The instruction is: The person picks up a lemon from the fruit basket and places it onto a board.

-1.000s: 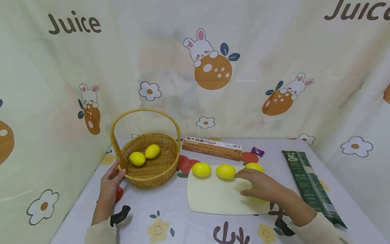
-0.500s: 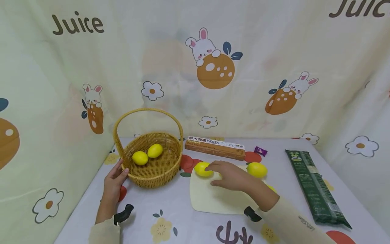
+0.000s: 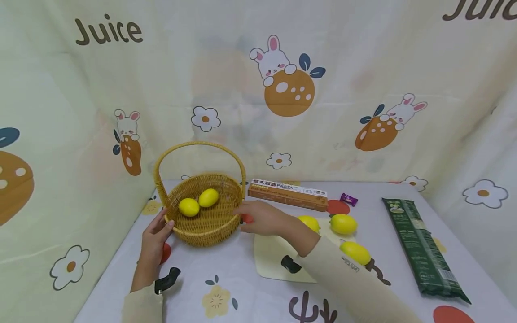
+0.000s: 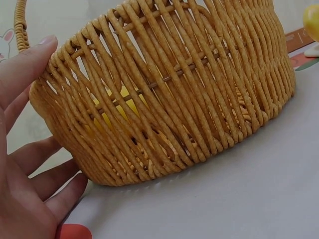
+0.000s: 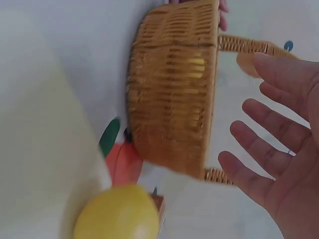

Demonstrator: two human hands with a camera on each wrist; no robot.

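A wicker basket (image 3: 208, 240) with a tall arched handle stands at the left, holding two lemons (image 3: 189, 207). At its left side, my left hand (image 3: 155, 233) grips the basket, the thumb on the rim and the other fingers against the outer wall. My right hand (image 3: 264, 219) is by the basket's right rim. Its fingers are spread and hold nothing in the right wrist view, where a lemon (image 5: 119, 214) lies below. Beside a cream cutting board (image 3: 270, 260), and on it, more lemons (image 3: 343, 224) show; my right hand and arm cover part of the board.
Behind the board lies a pasta box (image 3: 286, 197), with a small purple-wrapped sweet (image 3: 349, 199) to its right. A long green packet (image 3: 424, 251) lies along the table's right side. A printed curtain (image 3: 226, 80) hangs behind the table.
My right hand has moved left across the lemons on the board to the basket's right rim. My left hand stays at the basket. The view has shifted slightly.
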